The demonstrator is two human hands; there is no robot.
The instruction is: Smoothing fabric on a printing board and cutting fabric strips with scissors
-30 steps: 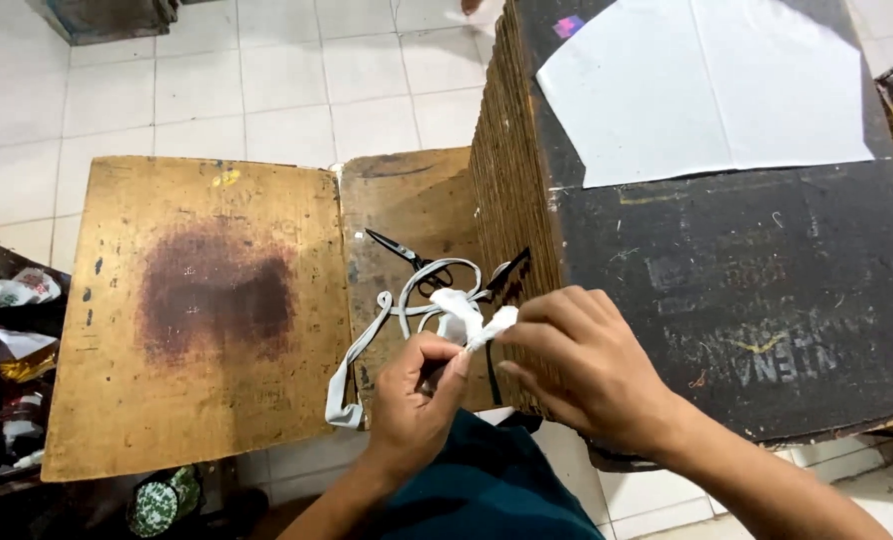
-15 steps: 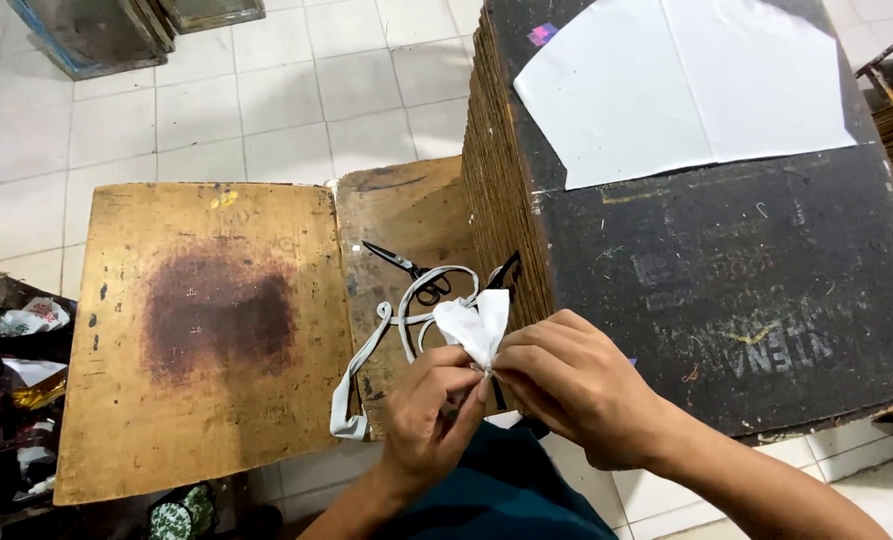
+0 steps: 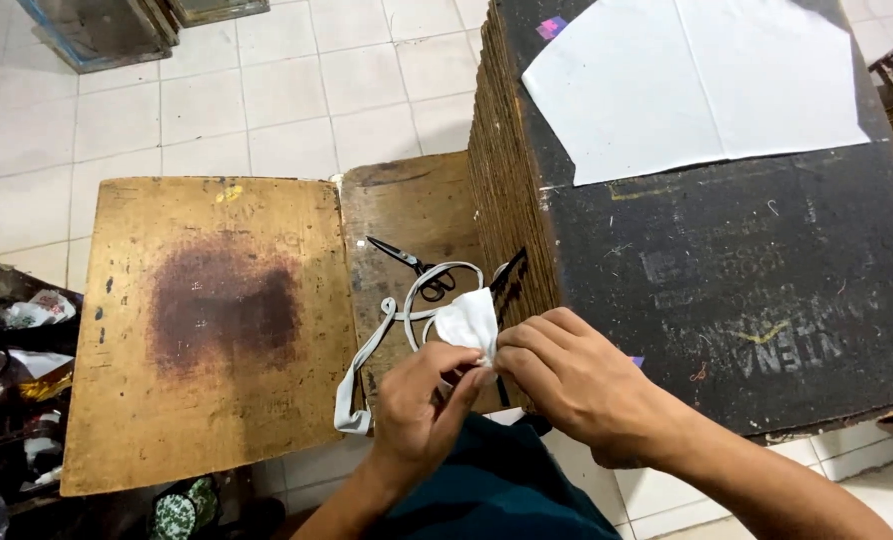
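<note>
My left hand [image 3: 422, 398] and my right hand [image 3: 569, 382] meet low in the middle of the head view, both pinching a small folded piece of white fabric [image 3: 469, 322]. A long pale grey strap [image 3: 372, 350] loops from the fabric across the narrow wooden board and hangs off its near edge. Black scissors [image 3: 415, 268] lie on that board just beyond the loop, untouched by either hand.
A large worn wooden board [image 3: 207, 320] with a dark stain lies to the left. To the right a tall stack of dark sheets [image 3: 727, 260] carries a white cut fabric piece [image 3: 687, 80]. White tiled floor [image 3: 267, 90] lies beyond. Clutter and bags [image 3: 12, 350] sit at far left.
Both hands have stayed together on the white fabric, turning and re-folding it slightly. The strap loop has shifted a little; the scissors have not moved.
</note>
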